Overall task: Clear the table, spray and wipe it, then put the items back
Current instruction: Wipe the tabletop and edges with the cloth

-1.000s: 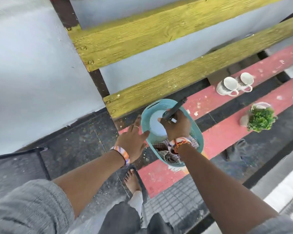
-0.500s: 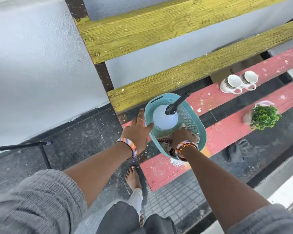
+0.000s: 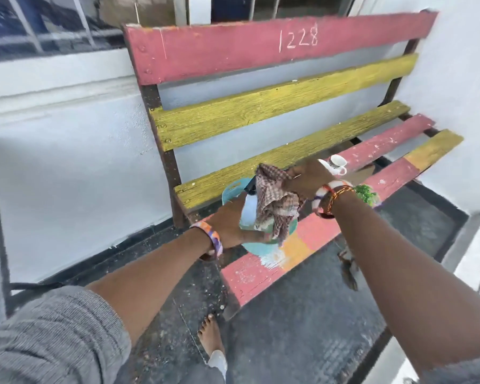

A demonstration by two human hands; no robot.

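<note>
A teal plastic basket (image 3: 232, 191) stands on the left end of the painted slatted bench (image 3: 250, 275). My left hand (image 3: 227, 225) grips its near rim. My right hand (image 3: 306, 178) is shut on a brown checkered cloth (image 3: 272, 200) and holds it just above the basket, where it hangs down loosely. A white spray bottle (image 3: 249, 210) with a dark nozzle stands inside the basket, partly hidden by the cloth.
A white cup (image 3: 337, 163) sits on the red seat slat behind my right hand. A small green potted plant (image 3: 367, 194) shows past my right wrist. The bench back stands against a white wall. My bare foot (image 3: 209, 336) is on the dark floor.
My right hand has let go of the spray bottle, taken the cloth and lifted it out of the basket. The camera has tilted up, so the whole bench shows.
</note>
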